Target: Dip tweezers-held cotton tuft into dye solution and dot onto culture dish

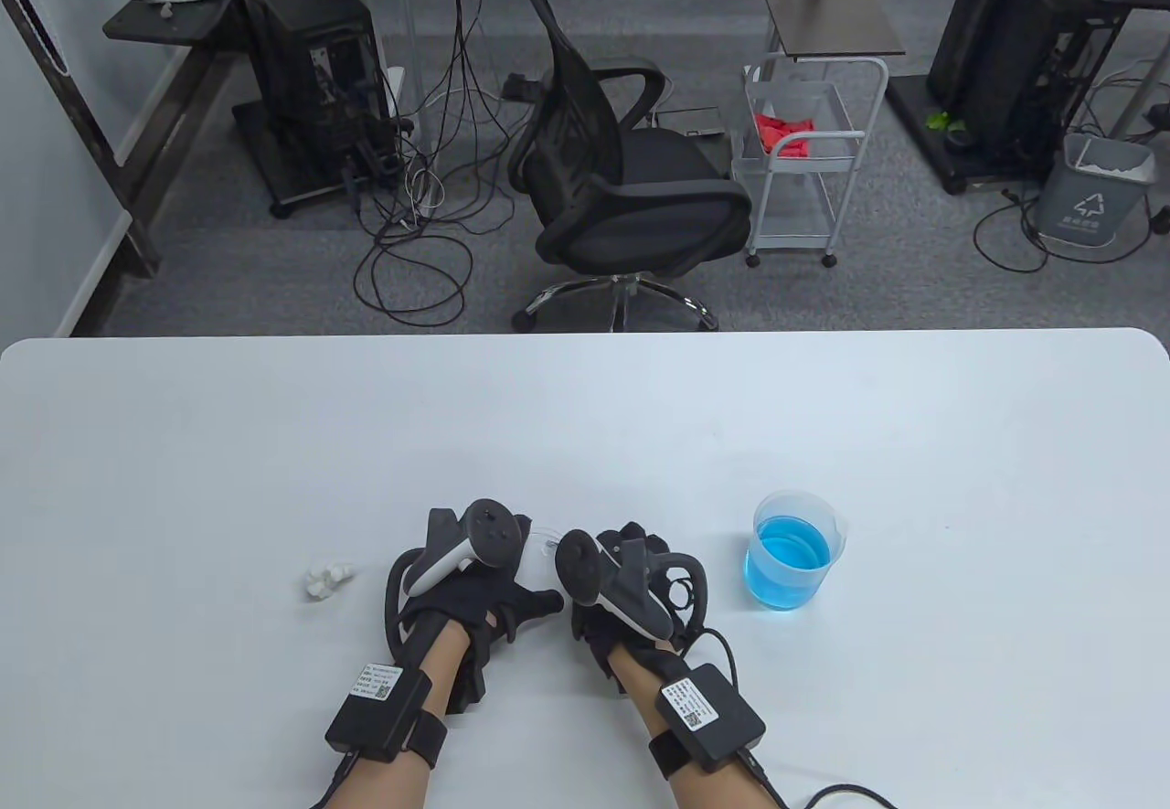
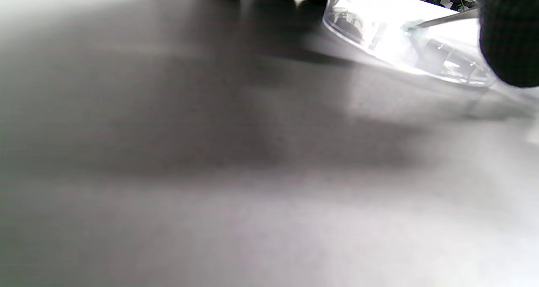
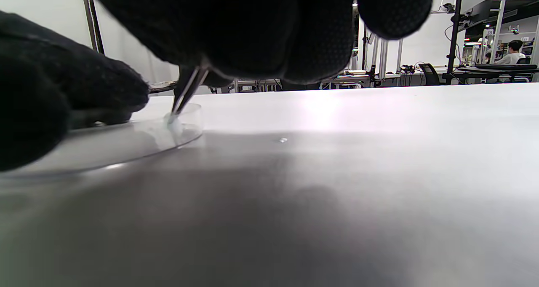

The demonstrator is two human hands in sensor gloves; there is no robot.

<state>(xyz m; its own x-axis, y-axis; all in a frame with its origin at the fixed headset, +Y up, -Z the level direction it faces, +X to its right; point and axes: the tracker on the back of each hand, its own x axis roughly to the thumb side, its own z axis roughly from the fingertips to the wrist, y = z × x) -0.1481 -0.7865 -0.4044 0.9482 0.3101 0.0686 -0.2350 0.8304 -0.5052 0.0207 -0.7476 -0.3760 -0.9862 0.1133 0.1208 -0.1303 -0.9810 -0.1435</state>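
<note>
Nearest the person, the left hand (image 1: 475, 590) steadies the clear culture dish (image 3: 126, 141) at its rim, while the right hand (image 1: 631, 590) pinches metal tweezers (image 3: 187, 91). Their tips press a pale cotton tuft (image 3: 172, 119) into the dish. Beyond and to the sides sit a beaker of blue dye (image 1: 793, 551) and spare cotton (image 1: 326, 579).

Both hands, the left hand (image 1: 475, 599) and the right hand (image 1: 631, 608), wear black knit gloves; bare forearms carry strapped black boxes with white, seemingly QR-coded labels, cables trailing toward six o'clock.
</note>
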